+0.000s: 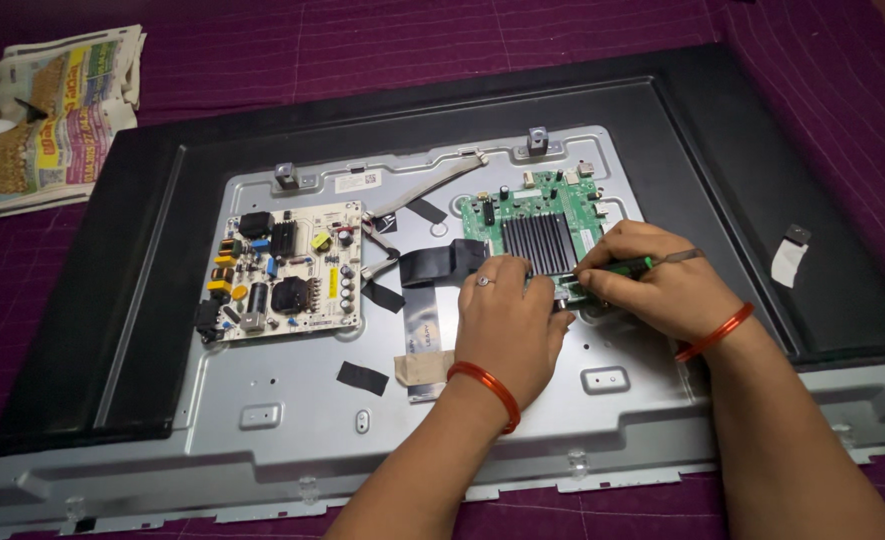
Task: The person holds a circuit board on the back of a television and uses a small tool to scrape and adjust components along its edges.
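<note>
A green circuit board (532,225) sits right of centre on the metal back panel (292,400) of an opened television. The right hand (652,280), fingers closed on a green-handled screwdriver (627,266), works the board's near edge; the left hand (507,325) presses beside it, holding nothing. A slip could gouge the board or nick the black ribbon cable (437,265) just left.

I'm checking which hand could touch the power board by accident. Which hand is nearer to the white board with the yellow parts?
Left. The left hand lies just right of the white power board, apart from it. The right hand is farther right, holding a green screwdriver at the green board.
</note>
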